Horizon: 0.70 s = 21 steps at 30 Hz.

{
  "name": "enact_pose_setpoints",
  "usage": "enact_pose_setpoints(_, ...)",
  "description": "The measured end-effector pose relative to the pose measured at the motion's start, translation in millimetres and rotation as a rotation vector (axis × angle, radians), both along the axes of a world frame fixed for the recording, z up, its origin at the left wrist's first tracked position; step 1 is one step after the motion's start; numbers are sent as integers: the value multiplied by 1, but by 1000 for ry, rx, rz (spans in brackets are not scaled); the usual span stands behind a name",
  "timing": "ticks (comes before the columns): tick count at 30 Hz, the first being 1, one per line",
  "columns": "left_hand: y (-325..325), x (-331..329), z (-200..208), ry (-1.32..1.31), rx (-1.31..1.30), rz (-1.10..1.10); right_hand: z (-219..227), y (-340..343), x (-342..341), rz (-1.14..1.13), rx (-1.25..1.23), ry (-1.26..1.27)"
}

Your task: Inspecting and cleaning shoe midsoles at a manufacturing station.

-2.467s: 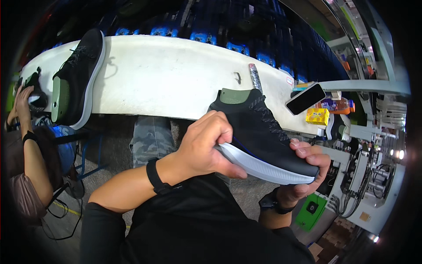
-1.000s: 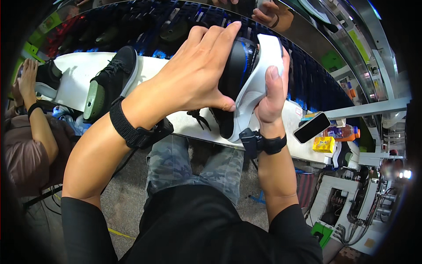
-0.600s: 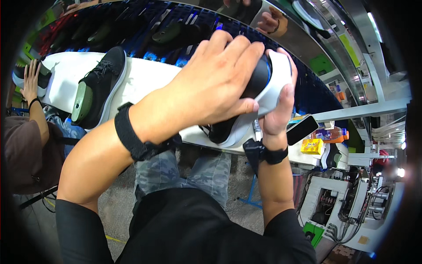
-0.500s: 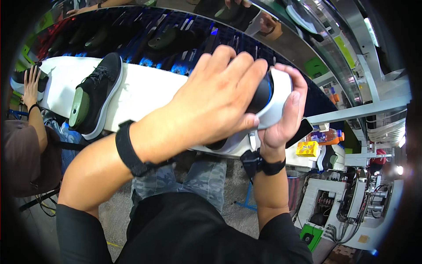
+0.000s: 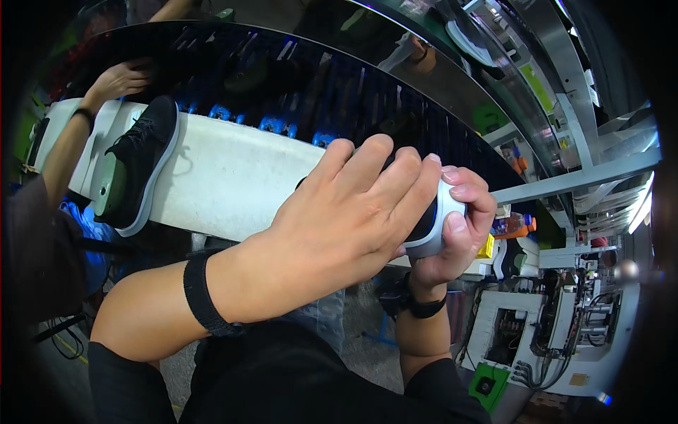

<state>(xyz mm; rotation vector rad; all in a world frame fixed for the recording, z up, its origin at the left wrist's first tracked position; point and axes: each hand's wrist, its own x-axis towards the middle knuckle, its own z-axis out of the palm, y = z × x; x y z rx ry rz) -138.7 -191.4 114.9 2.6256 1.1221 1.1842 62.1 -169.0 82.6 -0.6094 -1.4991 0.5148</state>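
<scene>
Both my hands are closed around a black shoe with a white sole [image 5: 450, 205], held over the front edge of the white bench. My left hand [image 5: 346, 212] lies across the upper with bent fingers and hides most of it. At the shoe's right end my right hand [image 5: 462, 230] wraps the sole, thumb and fingertips pressed on its rim. Another black lace-up shoe [image 5: 145, 159], with a green shoe last in its opening, rests on the bench to the left, apart from my hands.
The white bench top [image 5: 226, 162] runs along a dark roller conveyor [image 5: 311, 88] with blue lights. At left, a co-worker's hand [image 5: 116, 81] reaches over it. To the right are an orange-capped bottle [image 5: 514, 226], a yellow box [image 5: 486, 247], another shoe [image 5: 521, 260] and a machine [image 5: 565, 332].
My hands and the shoe have come lower in the picture, and the white sole sits closer against the black upper. The co-worker's hand has moved from a shoe up toward the conveyor.
</scene>
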Motion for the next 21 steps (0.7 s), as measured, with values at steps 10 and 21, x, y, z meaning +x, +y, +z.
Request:
enact_pose_setpoints(10, 26, 10, -6, 75, 73, 34, -1, 9, 16, -169, 107, -353)
enact_pose_setpoints(21, 47, 32, -8, 125, 159, 25, -8, 17, 56, 104, -236, -321)
